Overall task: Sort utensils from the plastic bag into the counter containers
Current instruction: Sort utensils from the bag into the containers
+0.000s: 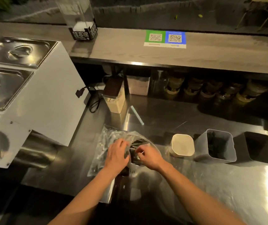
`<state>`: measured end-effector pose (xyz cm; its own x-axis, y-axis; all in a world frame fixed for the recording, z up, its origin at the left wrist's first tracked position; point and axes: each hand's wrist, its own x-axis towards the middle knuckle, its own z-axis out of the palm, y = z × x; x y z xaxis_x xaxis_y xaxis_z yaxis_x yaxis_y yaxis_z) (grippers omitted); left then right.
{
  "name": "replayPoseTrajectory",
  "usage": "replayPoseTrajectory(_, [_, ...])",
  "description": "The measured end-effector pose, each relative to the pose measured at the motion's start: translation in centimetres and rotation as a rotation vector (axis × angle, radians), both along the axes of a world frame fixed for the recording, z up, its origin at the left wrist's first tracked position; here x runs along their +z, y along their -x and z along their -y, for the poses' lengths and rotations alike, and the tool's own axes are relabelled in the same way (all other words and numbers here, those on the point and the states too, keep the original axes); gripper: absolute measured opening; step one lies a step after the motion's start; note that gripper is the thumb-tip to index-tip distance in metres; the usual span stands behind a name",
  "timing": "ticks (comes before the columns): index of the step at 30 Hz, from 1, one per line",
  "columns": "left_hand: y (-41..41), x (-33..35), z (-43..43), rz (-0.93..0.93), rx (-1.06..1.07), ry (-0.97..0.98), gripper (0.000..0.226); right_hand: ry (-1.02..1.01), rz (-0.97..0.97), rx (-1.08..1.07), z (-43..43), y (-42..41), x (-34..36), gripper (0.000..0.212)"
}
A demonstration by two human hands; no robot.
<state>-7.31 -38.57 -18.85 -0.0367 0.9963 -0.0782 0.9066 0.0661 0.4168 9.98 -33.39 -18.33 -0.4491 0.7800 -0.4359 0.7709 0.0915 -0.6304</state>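
While the crinkled, glossy clear plastic bag (104,140) lies bunched on the brushed stainless-steel counter (227,184), the left hand (117,153) rests over its top with fingers curled into the film, gripping it. Just beside it, the right hand (147,155) has its thumb and fingertips drawn together at the bag's mouth, pinching at the slim dark utensils (138,142) that show there; blur hides exactly which piece it holds. To the right stand 3 upright tapered containers with rounded-square mouths, close together in a row: a matte cream tub (173,144), a translucent grey bin (200,143) with more dark utensils standing inside, and an opaque black bin (240,146). Farther back, a pale green straw (137,115) lies slanted on the steel. On the wood-grain ledge above sits a flat green-and-blue QR sign (165,38), and dimpled steel pan lids (16,51) shine at the left.
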Motion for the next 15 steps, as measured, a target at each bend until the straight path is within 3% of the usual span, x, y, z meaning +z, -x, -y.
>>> replayPoseTrajectory(4, [2.9,-2.4,1.9,-0.042,-0.013,0.050,0.051,-0.070,0.114,0.070,0.8,2.9,-1.2,0.032])
replayPoseTrajectory(8, [5.5,-3.3,2.5,-0.092,-0.021,0.059,0.020,-0.070,0.231,0.140,0.9,5.0,-2.5,0.032])
replayPoseTrajectory(12, [6.8,-3.9,1.9,-0.047,0.039,0.116,0.047,-0.078,0.351,0.244,0.6,6.7,-2.9,0.040])
replayPoseTrajectory(15, [7.3,-4.5,1.7,-0.001,0.007,-0.010,0.018,-0.136,0.398,0.268,0.8,7.4,-3.3,0.054])
